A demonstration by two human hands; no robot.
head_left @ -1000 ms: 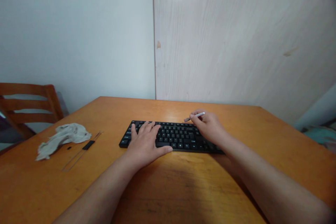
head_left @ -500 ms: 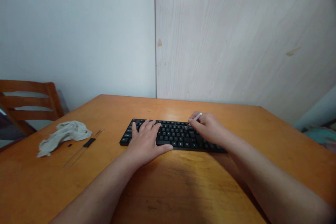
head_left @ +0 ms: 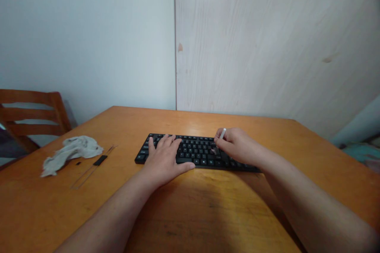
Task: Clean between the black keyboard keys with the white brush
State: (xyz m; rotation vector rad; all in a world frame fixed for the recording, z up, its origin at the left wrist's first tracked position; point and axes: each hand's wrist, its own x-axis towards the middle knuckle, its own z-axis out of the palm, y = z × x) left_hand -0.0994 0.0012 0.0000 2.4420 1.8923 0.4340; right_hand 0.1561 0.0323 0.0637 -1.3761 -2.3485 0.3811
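The right hand (head_left: 236, 146) pinches a slim white stylus (head_left: 223, 133) between thumb and fingers, its lower end hidden among the keys of a black keyboard (head_left: 197, 151). The left hand (head_left: 162, 161) lies open and empty, spread across the keys, which looks a sound way to steady the board. The keyboard sits well in from the edges of the orange wooden table (head_left: 208, 209), with a crumpled grey cloth (head_left: 71, 154) well off to the left.
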